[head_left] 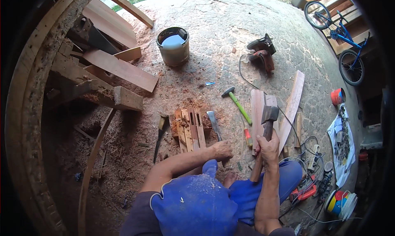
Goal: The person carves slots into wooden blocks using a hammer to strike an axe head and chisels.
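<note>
Left hand [222,149] is closed round the handle of a chisel [214,121]; right hand [268,147] grips a mallet [269,113] by its wooden shaft, head raised above the floor [214,42].

Chisel lies low, blade toward the top of the picture, long axis running near straight away from the person with a slight lean left. Its tip sits just beside the right edge of the slats [190,129], a small bundle of wood strips lying side by side on the sawdust.

Progress, judged: dark slots are already cut in at least two slats and red chips are heaped round them, so some chopping is done; how many slots remain can't be told.

Nearby: green-handled hammer [237,102], saw [262,53], bucket [173,45].
</note>
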The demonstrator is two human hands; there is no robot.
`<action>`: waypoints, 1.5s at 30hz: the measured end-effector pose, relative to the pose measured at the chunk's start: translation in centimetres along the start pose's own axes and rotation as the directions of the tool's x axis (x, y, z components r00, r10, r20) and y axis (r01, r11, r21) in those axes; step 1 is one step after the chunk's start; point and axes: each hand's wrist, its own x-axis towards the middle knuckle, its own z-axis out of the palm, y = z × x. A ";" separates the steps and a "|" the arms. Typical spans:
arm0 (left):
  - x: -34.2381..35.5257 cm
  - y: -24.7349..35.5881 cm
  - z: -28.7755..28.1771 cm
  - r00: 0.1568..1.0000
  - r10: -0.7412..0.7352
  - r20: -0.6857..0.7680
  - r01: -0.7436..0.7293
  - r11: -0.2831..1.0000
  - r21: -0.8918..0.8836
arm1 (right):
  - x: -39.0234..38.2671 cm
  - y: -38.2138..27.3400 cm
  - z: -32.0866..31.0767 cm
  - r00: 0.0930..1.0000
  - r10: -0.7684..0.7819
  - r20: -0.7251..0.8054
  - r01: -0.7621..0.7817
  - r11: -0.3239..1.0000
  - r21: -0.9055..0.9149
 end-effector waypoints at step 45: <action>-9.3 -4.6 -22.0 -0.137 -0.840 -0.524 -0.212 0.542 -0.813 | -0.7 -0.3 2.9 0.969 0.113 0.220 -0.087 0.989 -0.122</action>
